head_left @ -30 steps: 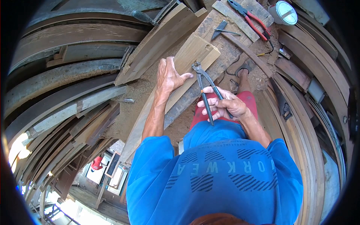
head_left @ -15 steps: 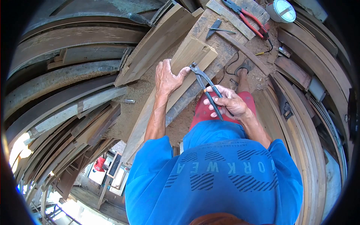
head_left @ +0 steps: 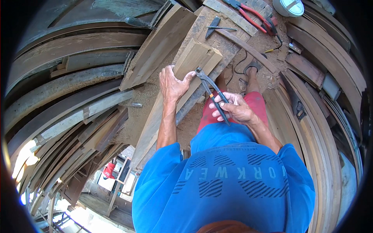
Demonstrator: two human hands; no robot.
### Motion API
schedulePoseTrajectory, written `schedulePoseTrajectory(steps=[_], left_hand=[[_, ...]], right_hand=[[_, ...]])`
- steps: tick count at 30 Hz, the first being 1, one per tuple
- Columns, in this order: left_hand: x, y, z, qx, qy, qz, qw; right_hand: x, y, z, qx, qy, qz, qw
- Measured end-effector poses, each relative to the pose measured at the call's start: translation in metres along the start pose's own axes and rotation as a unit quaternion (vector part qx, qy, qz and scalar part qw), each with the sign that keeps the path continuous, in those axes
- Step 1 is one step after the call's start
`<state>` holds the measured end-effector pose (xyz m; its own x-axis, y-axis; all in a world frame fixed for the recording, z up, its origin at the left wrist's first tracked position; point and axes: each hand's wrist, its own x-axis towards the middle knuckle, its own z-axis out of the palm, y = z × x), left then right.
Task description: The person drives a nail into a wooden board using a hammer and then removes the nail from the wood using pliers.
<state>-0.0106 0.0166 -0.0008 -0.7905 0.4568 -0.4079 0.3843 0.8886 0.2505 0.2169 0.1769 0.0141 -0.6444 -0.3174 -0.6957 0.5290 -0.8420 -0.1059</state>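
Observation:
My left hand (head_left: pixel 173 83) lies across a thick pale wooden beam (head_left: pixel 200 58), fingers at its left side and thumb reaching over to the right. My right hand (head_left: pixel 236 108) is wrapped round the handles of a pair of end-cutting pincers (head_left: pixel 210 83). The handles are dark with an orange band and stand somewhat apart. The pincers' small metal head is up at my left thumb tip, by the beam. Whether the jaws touch the wood, or hold anything, I cannot make out.
Beyond the beam lie a hammer (head_left: pixel 213 27), red-handled pliers (head_left: pixel 252 17) and a white bucket (head_left: pixel 288 7). A handsaw (head_left: pixel 298 106) rests among boards on the right. Stacked planks (head_left: pixel 58 99) crowd the left. A person in red (head_left: pixel 109 171) is far off at the lower left.
The view has shifted slightly, moving the bench and tools a little up and left in the picture. Both hands keep their holds, with the pincers still at the left thumb.

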Motion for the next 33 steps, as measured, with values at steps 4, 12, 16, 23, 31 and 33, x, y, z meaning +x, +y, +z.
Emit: schedulePoseTrajectory(steps=[4, 12, 16, 23, 31, 33], left_hand=[[-0.002, -0.011, 0.0, -0.003, -0.022, 0.025, 0.999], [-0.009, -0.008, 0.005, 0.018, 0.014, 0.047, 0.999], [-0.01, 0.002, 0.007, 0.02, 0.034, 0.045, 0.998], [-0.016, -0.004, 0.006, 0.029, 0.037, 0.043, 0.998], [-0.025, 0.006, 0.007, 0.034, 0.057, 0.029, 0.997], [-0.026, 0.002, 0.009, 0.034, 0.072, 0.045, 0.996]], right_hand=[[0.001, 0.0, -0.011, -0.001, -0.004, -0.011, 1.0], [0.005, -0.005, -0.009, -0.09, -0.015, -0.006, 0.996], [0.001, -0.013, 0.0, -0.194, -0.013, -0.025, 0.981], [-0.008, -0.098, -0.011, -0.636, 0.265, -0.39, 0.611], [0.07, -0.201, -0.058, -0.805, 0.289, -0.392, 0.338], [0.066, -0.205, -0.059, -0.829, 0.3, -0.369, 0.295]])
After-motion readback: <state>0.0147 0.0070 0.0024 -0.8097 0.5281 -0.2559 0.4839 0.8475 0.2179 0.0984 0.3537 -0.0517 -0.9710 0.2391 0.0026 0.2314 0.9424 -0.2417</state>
